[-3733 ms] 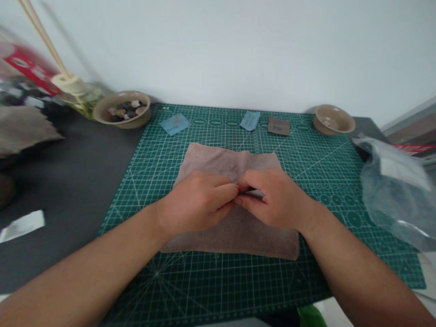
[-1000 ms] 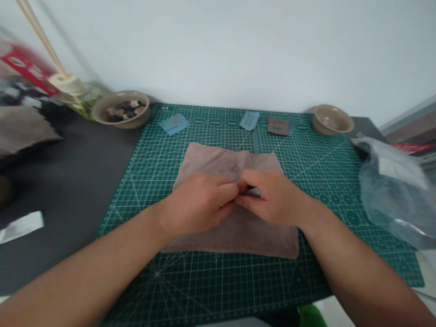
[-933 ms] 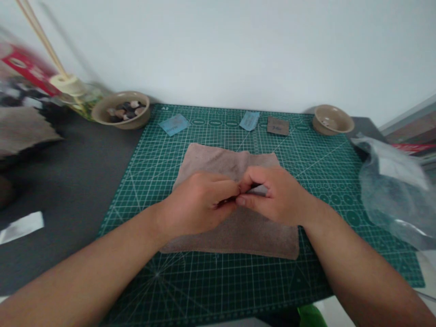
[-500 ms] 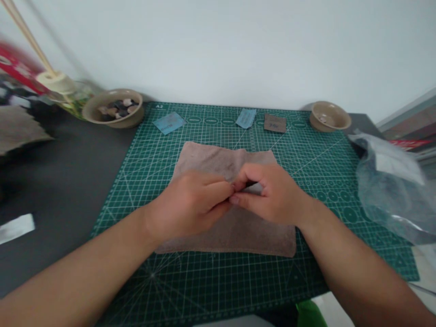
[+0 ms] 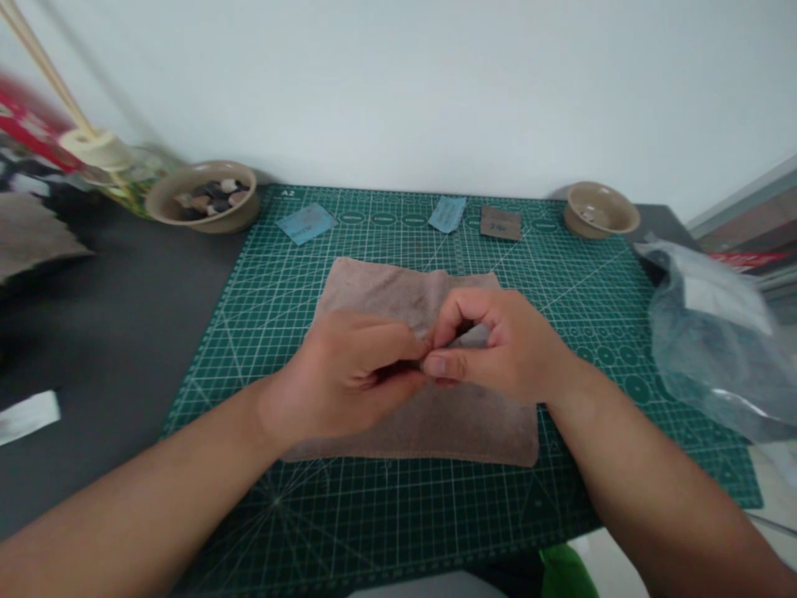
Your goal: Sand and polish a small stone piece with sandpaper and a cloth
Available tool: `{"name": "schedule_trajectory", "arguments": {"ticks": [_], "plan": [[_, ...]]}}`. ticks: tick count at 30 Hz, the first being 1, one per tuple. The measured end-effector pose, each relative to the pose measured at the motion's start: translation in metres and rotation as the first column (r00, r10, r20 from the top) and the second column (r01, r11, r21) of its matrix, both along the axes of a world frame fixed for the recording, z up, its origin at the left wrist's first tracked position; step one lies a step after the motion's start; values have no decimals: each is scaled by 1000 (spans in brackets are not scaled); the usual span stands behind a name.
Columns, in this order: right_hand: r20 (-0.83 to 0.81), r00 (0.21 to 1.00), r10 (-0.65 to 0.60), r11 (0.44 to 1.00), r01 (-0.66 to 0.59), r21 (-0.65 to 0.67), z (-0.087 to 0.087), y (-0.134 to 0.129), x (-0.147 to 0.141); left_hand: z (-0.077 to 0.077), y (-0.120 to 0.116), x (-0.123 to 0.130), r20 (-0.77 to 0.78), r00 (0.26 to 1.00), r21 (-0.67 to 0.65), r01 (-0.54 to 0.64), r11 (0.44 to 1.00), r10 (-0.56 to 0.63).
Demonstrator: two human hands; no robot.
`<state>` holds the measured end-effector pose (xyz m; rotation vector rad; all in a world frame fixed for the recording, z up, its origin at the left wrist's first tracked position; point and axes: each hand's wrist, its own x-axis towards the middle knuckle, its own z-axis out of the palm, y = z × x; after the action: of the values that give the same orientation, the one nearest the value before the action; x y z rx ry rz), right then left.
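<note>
A greyish-pink cloth lies spread on the green cutting mat. Above its middle, my left hand and my right hand meet at the fingertips. Both are closed in a pinch. Whatever sits between the fingers is hidden or too small to name.
At the back left stands a bowl of dark and light stones; another bowl is at the back right. Two blue pieces and a brown piece lie behind the cloth. A clear plastic bag rests at the right.
The fingers of my left hand have shifted, with a wider gap between thumb and forefinger. My right thumb shows more from above. The fingertips still meet over the cloth.
</note>
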<state>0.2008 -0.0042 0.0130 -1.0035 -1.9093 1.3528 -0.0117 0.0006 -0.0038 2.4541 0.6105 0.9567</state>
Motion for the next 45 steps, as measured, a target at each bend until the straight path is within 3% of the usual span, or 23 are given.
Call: {"name": "schedule_trajectory", "arguments": {"ticks": [3,5,9,12,15,20,22,26,31,36,45], "plan": [[310,949,-49,968,-31,249,-8,3,-5,-9,6,0,-232,972,120,-9,993,37],[379,923,-58,957,-57,285,-9,3,-7,-12,7,1,-251,967,114,-9,993,38],[235,967,-93,980,48,194,0,-1,-3,-6,3,3,-38,999,-53,-41,998,39],[124,991,-46,999,48,-16,4,-3,4,-3,0,4,113,993,-211,63,976,-40],[92,995,-30,995,39,-95,1,-4,6,-3,1,3,180,980,-282,130,950,-81],[311,949,-59,992,21,125,-11,-4,-1,-8,7,0,-248,967,-23,51,998,-56],[396,916,-66,988,3,157,-14,-4,-3,-12,8,1,-305,951,12,47,999,-41],[416,908,-58,989,-4,146,-12,-3,-3,-15,10,2,-282,958,-9,46,999,-47],[321,944,-74,986,21,164,-7,-3,0,-12,9,3,-96,992,-177,61,982,-79],[260,962,-84,984,39,173,-4,-3,0,-9,8,4,-27,996,-267,76,961,-86],[315,947,-69,987,19,159,-2,-3,-1,-11,9,2,-26,994,-219,102,970,-110]]}}
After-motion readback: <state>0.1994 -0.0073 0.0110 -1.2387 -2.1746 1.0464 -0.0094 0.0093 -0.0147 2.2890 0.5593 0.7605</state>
